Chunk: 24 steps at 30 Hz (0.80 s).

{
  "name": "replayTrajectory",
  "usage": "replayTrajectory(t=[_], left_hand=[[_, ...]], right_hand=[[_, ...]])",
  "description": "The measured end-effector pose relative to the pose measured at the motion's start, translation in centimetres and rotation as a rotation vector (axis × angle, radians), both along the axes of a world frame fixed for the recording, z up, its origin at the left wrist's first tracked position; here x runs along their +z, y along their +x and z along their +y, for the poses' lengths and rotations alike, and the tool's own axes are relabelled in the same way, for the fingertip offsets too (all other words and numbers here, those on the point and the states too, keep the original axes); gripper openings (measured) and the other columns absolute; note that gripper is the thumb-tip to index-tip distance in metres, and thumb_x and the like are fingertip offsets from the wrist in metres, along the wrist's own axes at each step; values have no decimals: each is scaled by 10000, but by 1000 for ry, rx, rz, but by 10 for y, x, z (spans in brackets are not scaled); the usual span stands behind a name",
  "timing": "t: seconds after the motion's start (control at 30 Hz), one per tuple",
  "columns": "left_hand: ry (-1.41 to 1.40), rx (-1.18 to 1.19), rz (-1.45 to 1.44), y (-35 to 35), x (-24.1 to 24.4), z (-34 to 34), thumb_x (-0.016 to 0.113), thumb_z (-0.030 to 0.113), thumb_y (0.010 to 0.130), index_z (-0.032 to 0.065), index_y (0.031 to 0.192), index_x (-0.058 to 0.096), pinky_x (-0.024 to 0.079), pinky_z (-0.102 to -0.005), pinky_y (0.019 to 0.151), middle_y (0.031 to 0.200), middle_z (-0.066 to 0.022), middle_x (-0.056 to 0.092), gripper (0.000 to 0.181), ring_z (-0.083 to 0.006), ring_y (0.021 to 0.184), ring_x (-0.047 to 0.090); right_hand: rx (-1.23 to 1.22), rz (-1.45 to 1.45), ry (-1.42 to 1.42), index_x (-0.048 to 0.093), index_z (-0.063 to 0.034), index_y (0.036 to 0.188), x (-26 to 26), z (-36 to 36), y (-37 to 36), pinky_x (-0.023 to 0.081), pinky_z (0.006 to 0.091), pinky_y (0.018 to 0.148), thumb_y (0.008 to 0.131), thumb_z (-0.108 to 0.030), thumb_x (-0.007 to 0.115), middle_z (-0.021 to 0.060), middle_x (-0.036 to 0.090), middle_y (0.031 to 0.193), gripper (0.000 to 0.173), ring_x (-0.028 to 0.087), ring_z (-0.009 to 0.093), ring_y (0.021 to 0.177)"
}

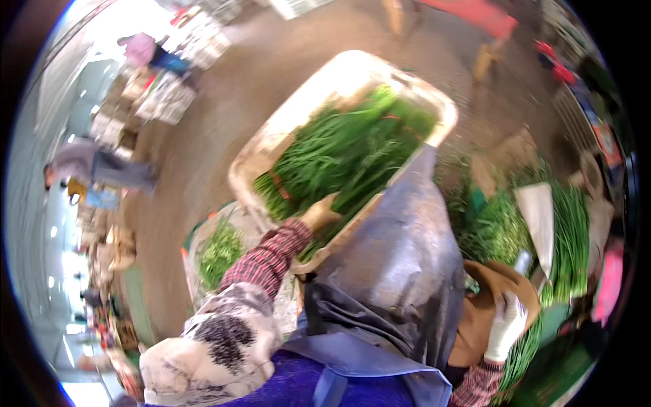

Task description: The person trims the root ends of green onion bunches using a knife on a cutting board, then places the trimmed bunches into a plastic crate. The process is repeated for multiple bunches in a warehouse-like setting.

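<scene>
A cream plastic crate point(285, 137) holds bunches of long, thin green stalks point(351, 147), likely chives or scallions. A reddish tie circles one bunch. My left hand point(321, 213) reaches over the near side of the crate, among the stalks. Its thumb and some fingers show, but whether it grips any is unclear. My right hand point(506, 323), in a whitish glove, hangs low at the right beside a brown covering point(473, 336). Its fingers are blurred. A wet, bluish-grey apron point(402, 244) stretches up against the crate's right side.
Loose greens point(501, 229) and long green stalks point(567, 239) lie at the right, with a pale flat strip point(536, 219) between them. Cut greens point(221, 249) rest left of the crate. Two people stand at the far left near stacked boxes point(165, 96). A red bench point(478, 15) stands beyond.
</scene>
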<state>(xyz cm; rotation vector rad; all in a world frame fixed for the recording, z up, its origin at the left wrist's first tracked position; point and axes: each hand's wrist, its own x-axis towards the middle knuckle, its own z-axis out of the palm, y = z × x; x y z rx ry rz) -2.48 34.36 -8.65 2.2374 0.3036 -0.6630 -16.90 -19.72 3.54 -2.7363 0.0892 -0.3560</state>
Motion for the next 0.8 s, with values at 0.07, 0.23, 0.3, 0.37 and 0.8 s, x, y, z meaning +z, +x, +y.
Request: replayTrajectory(t=[0.07, 0.23, 0.3, 0.37, 0.8], left_hand=[[260, -139, -327, -13, -4, 4, 779, 197, 801, 109, 1488, 397, 507, -449, 970, 1354, -243, 584, 790, -373, 1183, 612], [224, -4, -332, -37, -46, 36, 834, 238, 777, 54, 1512, 324, 488, -404, 995, 1343, -245, 579, 914, -359, 1187, 602], [373, -84, -220, -24, -35, 48, 829, 271, 778, 29, 1544, 261, 456, -398, 1048, 1391, -259, 539, 984, -362, 1252, 565], [436, -173, -383, -11, 1, 28, 812, 209, 809, -7, 1517, 323, 399, -389, 1103, 1438, -257, 491, 888, -358, 1327, 489], [0, -9, -537, 96, 140, -132, 616, 175, 999, 82, 1502, 432, 322, -351, 1162, 1500, -104, 450, 544, -230, 1377, 425]], right_hand=[[4, -32, -23, 692, -59, 943, 10, 15, 13, 484, 442, 799, 846, -46, 698, 136, 680, 836, 97, 636, 334, 792], [-107, -220, 481, 685, -29, 1001, 1, 6, 30, 516, 295, 730, 874, 7, 670, 69, 691, 816, 133, 652, 180, 753], [-397, -264, 1082, 681, -13, 1007, -7, -20, 21, 494, 250, 700, 907, 1, 653, 28, 661, 806, 105, 604, 105, 729], [-558, -370, 1223, 667, 1, 1006, -21, -66, 1, 462, 230, 660, 937, -21, 619, 15, 633, 799, 88, 577, 84, 712], [-750, 242, 265, 443, -38, 1421, -205, -277, -33, 500, 455, 938, 769, -316, 814, 248, 582, 1256, 799, 589, 410, 1134]])
